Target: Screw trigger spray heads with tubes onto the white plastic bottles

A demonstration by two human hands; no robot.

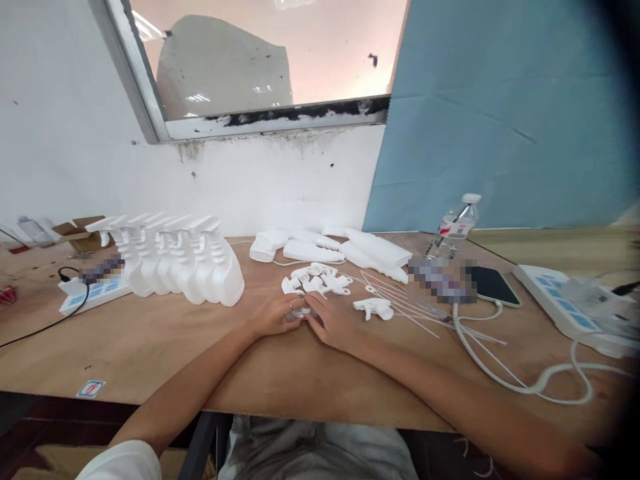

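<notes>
My left hand, with a ring on one finger, and my right hand meet low over the table. Their fingers close around a small clear plastic piece; most of it is hidden, so its kind does not show. Just beyond my fingertips lies a loose heap of white spray trigger parts. A single white trigger head rests on its side to the right of my right hand. Thin white tubes are spread beside it.
White spray bottles stand in a tight group at the left, several with trigger heads. White bottle-like shells lie at the back. A water bottle, a phone, cables and power strips occupy the right side.
</notes>
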